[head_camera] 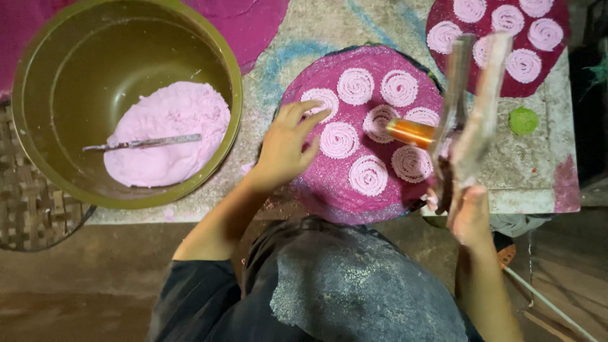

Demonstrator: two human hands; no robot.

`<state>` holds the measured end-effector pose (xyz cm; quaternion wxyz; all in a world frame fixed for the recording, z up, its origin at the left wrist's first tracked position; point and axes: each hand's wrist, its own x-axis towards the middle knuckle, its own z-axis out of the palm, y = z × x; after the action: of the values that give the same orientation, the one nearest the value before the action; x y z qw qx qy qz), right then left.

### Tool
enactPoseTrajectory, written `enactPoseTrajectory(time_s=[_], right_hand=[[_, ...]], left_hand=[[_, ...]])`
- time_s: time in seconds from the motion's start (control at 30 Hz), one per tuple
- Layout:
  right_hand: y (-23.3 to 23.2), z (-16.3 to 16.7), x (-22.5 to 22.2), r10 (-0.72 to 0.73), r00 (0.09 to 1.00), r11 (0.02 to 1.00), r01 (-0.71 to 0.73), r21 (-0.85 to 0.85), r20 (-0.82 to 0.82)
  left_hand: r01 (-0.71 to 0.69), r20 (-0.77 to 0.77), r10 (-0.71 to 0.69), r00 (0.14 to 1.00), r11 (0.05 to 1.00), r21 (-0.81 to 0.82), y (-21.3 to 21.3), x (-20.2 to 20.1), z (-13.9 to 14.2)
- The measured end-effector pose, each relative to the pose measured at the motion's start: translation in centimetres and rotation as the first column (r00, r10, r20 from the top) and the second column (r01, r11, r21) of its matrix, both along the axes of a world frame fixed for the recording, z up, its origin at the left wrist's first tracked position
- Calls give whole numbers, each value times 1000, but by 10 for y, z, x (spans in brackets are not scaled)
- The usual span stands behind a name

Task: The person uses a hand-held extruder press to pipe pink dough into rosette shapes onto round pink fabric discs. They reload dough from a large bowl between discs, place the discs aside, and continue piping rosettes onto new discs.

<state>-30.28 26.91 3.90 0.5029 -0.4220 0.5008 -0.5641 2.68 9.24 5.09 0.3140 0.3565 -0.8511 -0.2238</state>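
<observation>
My left hand (286,147) rests with spread fingers on the left edge of a round magenta mat (329,190) that carries several pale pink dough spirals (355,85). My right hand (467,214) grips a two-handled wooden press (472,107) held upright over the mat's right side. A brass cylinder (410,133) on the press points toward the spirals. The press handles look blurred.
A large olive bowl (38,76) at the left holds pink dough (166,134) with a metal spoon (142,143) lying on it. A second magenta mat (443,16) with spirals lies at the top right. A green dough blob (524,120) sits on the stone slab (538,171). A woven basket (28,215) is at the far left.
</observation>
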Motion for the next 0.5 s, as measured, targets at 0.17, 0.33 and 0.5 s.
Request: enactPoseTrajectory(time_s=[0.17, 0.33, 0.5], right_hand=[[-27, 1, 5, 203, 973, 974, -189, 126, -110], [-58, 3, 4, 566, 810, 782, -468, 411, -154], [-84, 20, 7, 734, 661, 556, -453, 697, -156]], left_hand=[[234, -154, -198, 968, 935, 267, 8, -1, 37], [734, -940, 169, 297, 589, 338, 11, -21, 21], [815, -826, 522, -214, 561, 144, 9, -57, -21]])
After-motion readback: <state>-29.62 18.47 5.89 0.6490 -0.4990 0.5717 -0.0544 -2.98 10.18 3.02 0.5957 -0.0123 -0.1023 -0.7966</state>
